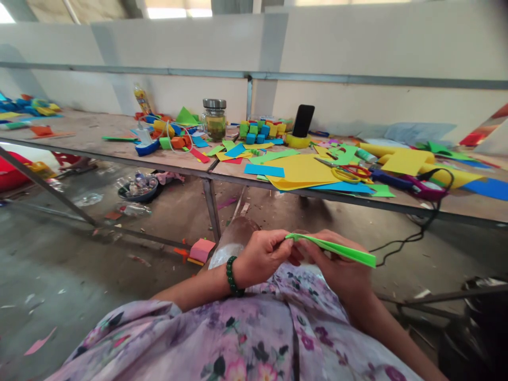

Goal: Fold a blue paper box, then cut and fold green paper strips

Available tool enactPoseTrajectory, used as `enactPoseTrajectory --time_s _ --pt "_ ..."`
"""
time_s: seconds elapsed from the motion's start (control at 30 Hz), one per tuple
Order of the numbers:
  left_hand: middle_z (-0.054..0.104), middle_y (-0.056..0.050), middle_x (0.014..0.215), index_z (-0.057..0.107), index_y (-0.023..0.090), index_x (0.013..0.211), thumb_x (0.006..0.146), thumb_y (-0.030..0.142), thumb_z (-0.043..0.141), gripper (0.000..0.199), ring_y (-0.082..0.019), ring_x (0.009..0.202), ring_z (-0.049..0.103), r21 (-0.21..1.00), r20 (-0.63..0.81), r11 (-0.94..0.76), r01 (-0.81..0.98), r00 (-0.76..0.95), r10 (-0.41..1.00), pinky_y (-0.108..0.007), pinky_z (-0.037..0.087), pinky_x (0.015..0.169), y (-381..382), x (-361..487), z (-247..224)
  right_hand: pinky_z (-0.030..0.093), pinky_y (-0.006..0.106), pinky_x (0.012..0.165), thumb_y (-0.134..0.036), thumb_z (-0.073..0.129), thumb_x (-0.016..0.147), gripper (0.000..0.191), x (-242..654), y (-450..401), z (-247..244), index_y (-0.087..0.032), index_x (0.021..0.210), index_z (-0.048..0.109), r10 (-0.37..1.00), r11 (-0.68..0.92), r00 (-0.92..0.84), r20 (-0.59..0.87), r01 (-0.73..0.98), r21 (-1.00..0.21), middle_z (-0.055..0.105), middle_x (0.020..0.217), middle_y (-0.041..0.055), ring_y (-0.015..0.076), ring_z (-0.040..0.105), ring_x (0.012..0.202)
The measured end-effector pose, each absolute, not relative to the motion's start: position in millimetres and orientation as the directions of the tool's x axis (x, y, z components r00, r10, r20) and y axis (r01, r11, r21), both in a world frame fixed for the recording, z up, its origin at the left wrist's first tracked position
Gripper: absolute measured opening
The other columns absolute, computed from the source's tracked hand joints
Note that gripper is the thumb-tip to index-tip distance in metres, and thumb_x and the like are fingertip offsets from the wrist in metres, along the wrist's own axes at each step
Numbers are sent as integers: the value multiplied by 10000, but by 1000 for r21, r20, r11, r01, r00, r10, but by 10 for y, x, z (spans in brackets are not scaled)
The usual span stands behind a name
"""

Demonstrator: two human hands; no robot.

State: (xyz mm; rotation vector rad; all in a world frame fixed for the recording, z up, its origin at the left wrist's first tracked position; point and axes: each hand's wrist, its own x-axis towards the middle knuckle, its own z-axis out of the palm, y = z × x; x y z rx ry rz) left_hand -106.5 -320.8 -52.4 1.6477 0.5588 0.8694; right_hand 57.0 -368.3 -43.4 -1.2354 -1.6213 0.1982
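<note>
A folded strip of bright green foam sheet or paper (345,251) is held above my lap; I cannot tell which material it is. My left hand (264,256), with a dark green bead bracelet (233,276) at the wrist, pinches the strip's left end. Close beside it, my right hand (337,264) grips the strip from below, its fingers partly hidden. The right end of the strip sticks out past my right hand, its layers slightly apart.
Ahead stands a table (170,157) with yellow sheets (304,172), scissors (351,173), a glue gun (397,180) with a hanging cord, a phone (304,120), a glass jar (215,119) and several small coloured blocks (260,132). Beneath it, a basin (138,190) sits on the littered floor.
</note>
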Motion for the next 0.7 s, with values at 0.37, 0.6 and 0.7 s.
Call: enactPoseTrajectory --time_s 0.37,0.6,0.7 --pt "648 -30 640 612 125 705 897 267 458 284 -106 561 613 926 355 -371 -63 479 803 -172 468 534 -3219 -1015 -613 528 247 580 -161 655 821 117 511 -3676 -476 -241 879 717 631 566 -54 774 713 -412 729 746 2 128 647 593" --pt "682 -37 707 675 139 739 913 322 455 335 -130 668 611 853 462 -518 57 377 803 -203 480 640 -3209 -959 -712 539 246 656 -140 608 836 348 575 -3717 -629 -217 1173 648 539 590 -301 787 802 -97 730 825 46 161 682 701" --pt "731 -66 861 716 135 903 936 384 430 380 -169 808 667 904 413 -423 -56 365 834 -233 518 733 -3231 -940 -704 545 257 690 -117 597 838 419 609 -3725 -621 -180 1251 599 511 603 -374 774 797 -13 728 879 82 180 688 756"
